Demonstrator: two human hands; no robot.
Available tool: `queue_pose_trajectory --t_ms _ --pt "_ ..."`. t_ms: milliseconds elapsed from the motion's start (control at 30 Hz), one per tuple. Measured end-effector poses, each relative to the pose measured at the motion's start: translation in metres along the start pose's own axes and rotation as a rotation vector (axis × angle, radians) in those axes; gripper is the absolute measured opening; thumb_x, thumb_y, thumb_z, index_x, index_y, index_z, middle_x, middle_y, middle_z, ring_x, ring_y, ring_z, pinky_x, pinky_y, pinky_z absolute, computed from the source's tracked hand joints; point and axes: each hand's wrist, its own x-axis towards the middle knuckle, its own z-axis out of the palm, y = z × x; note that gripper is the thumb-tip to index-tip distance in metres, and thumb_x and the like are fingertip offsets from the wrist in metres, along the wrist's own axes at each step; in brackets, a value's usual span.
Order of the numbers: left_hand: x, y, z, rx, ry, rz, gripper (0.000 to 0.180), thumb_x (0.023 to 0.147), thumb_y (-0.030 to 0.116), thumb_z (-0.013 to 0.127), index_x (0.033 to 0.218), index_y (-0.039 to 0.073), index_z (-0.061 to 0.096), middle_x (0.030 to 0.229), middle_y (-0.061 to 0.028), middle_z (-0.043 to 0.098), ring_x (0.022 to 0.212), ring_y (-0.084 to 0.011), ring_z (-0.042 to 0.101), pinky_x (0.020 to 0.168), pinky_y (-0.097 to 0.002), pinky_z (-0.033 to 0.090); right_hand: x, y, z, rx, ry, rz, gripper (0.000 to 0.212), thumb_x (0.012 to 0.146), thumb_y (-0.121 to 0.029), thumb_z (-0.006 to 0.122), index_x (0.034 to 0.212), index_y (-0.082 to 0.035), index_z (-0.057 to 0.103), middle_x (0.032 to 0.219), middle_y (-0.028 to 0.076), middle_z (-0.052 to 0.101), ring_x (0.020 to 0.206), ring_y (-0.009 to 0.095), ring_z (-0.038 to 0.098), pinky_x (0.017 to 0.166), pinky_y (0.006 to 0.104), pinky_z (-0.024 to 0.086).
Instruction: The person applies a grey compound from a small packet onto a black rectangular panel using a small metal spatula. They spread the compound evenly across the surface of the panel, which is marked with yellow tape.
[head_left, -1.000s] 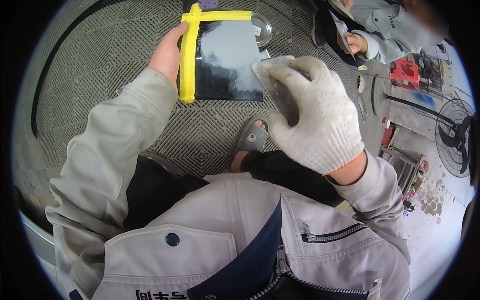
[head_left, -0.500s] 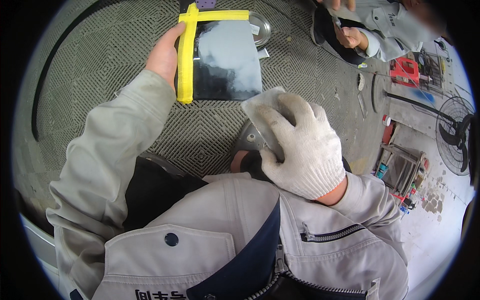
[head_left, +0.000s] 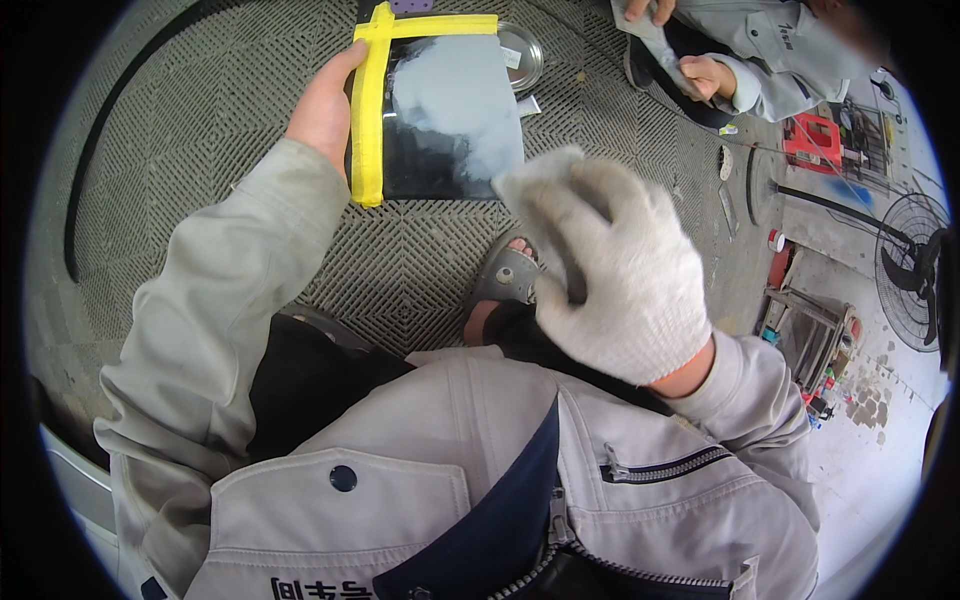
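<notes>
My bare left hand (head_left: 322, 112) grips the left edge of a glossy black panel (head_left: 430, 165), its thumb lying along the edge. Smoky patches of pale grey coating cover the panel's upper and right parts. Yellow masking tape (head_left: 368, 130) runs down its left side and across its top. My right hand (head_left: 635, 265), in a white knitted glove with dirty fingertips, is closed on a grey piece of sandpaper (head_left: 530, 180). That sandpaper is just off the panel's lower right corner. The fingers hide much of it.
A round metal tin (head_left: 522, 58) lies behind the panel on grey ridged floor matting (head_left: 200, 150). My sandalled foot (head_left: 505, 270) is below. At upper right, a co-worker's hands (head_left: 705, 78) hold a thin grey sheet. A black fan (head_left: 910, 260) stands far right.
My right hand has moved a little to the right with the sandpaper, uncovering more of my foot. The panel has shifted slightly left. The co-worker's hands have moved.
</notes>
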Motion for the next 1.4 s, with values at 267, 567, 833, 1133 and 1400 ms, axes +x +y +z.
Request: queue_pose_trajectory --t_ms 267,567,833,1133,1400 --pt "-0.023 0.013 0.002 -0.054 0.009 -0.033 0.051 0.112 0.046 0.065 0.140 0.003 0.072 0.124 -0.0126 0.082 0.106 -0.0269 0.081 0.099 -0.0438 0.066 -0.024 0.022 -0.013 0.121 0.042 -0.050 0.071 0.066 -0.014 0.082 0.137 -0.013 0.075 0.142 0.019 0.063 0.122 0.042 0.067 0.098 0.0490 0.062" --pt "-0.059 0.032 -0.006 -0.181 -0.088 -0.027 0.048 0.119 0.038 0.053 0.151 0.005 0.066 0.141 -0.0140 0.077 0.121 -0.0299 0.078 0.108 -0.0457 0.063 0.048 0.102 0.025 1.234 -0.113 0.102 0.064 0.100 -0.029 0.070 0.156 0.001 0.061 0.150 0.022 0.061 0.133 0.030 0.068 0.115 0.0446 0.057" --pt "-0.076 0.042 -0.009 -0.080 -0.011 -0.016 0.048 0.119 0.040 0.053 0.149 0.005 0.067 0.134 -0.0130 0.080 0.113 -0.0298 0.080 0.101 -0.0463 0.066 0.088 0.085 0.081 1.763 -0.065 -0.033 0.052 0.105 -0.014 0.076 0.152 0.000 0.061 0.133 0.014 0.070 0.119 0.021 0.071 0.104 0.0348 0.062" --pt "-0.082 0.045 -0.008 -0.077 -0.005 0.021 0.046 0.120 0.040 0.052 0.145 0.004 0.069 0.129 -0.0137 0.082 0.107 -0.0289 0.082 0.093 -0.0440 0.069 0.093 0.075 0.093 1.707 -0.046 -0.122 0.069 0.096 -0.035 0.086 0.150 0.001 0.061 0.149 0.015 0.063 0.147 0.029 0.057 0.129 0.0493 0.043" --pt "-0.084 0.046 -0.001 -0.063 0.023 0.039 0.047 0.120 0.039 0.050 0.144 0.004 0.069 0.127 -0.0139 0.082 0.105 -0.0284 0.083 0.092 -0.0422 0.070 0.094 0.070 0.083 1.698 -0.077 -0.081 0.064 0.098 -0.030 0.085 0.150 -0.002 0.061 0.141 0.013 0.065 0.139 0.028 0.061 0.126 0.0475 0.047"
